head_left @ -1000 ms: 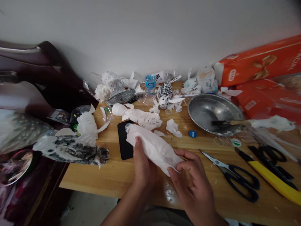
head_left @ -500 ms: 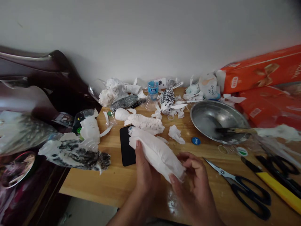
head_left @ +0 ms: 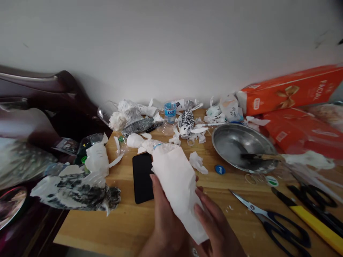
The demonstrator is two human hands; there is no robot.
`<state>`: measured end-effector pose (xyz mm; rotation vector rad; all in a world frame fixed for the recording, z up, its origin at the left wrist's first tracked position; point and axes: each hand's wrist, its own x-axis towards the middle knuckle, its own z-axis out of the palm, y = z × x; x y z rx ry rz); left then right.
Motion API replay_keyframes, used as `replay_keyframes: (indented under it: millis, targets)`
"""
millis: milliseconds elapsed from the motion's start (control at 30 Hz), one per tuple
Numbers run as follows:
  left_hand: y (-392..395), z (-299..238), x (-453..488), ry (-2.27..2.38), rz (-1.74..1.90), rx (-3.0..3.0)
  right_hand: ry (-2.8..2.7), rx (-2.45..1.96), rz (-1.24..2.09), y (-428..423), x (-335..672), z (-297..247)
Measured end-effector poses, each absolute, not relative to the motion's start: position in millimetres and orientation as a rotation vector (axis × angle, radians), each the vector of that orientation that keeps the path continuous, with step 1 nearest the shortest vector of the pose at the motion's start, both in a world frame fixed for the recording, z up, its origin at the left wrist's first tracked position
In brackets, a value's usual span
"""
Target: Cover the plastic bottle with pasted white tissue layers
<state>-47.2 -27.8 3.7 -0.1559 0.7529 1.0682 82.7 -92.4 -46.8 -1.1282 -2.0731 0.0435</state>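
Observation:
Between both hands, tilted above the table, is a bottle wrapped in white tissue paper [head_left: 177, 182]; a bit of blue shows at its far end. My left hand [head_left: 166, 214] grips its left side, thumb along the paper. My right hand [head_left: 214, 221] is closed round the near right part, fingers pressed on the tissue. Just beyond the wrapped bottle lies a white paper-covered piece [head_left: 147, 144], partly hidden by it. A black phone [head_left: 141, 178] lies flat to the left of my left hand.
A metal bowl [head_left: 222, 137] with a brush [head_left: 264, 156] stands right. Scissors [head_left: 254, 208] and a yellow cutter [head_left: 316, 221] lie nearer. Left are a black-and-white painted bottle shape [head_left: 75, 189] and white scraps. A cut clear bottle [head_left: 169, 114] and red tissue packs [head_left: 292, 94] stand behind.
The wrapped bottle has turned more upright in view, its near end pointing towards me. My right hand has slid along its right side. The camera view has tilted up slightly.

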Motion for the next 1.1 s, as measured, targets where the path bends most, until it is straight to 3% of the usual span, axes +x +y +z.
replay_keyframes:
  millis: [333, 433, 667, 833, 967, 1100]
  targets:
    - [-28.2, 0.7, -50.4, 0.776, 1.118, -0.113, -2.292, -1.055, -0.233, -87.7, 97.1, -31.5]
    - [-30.7, -4.0, -55.0, 0.789, 0.963, -0.143, -2.355, -0.979, -0.177, -87.1, 98.2, -20.8]
    - [-38.5, -10.2, -53.5, 0.773, 0.957, -0.137, -2.0, -1.26, -0.042, -91.7, 82.2, -0.3]
    - [-35.9, -12.3, -56.1, 0.973, 1.172, -0.06, -1.967, -1.27, 0.105, -86.6, 60.9, 2.6]
    - [-32.1, -11.4, -56.2, 0.945, 1.128, -0.069, -2.059, -1.111, 0.241, -93.7, 50.9, 12.4]
    - [-29.3, -9.3, -56.5, 0.865, 1.164, -0.03, -1.913, -1.47, 0.163, -92.5, 111.9, 29.6]
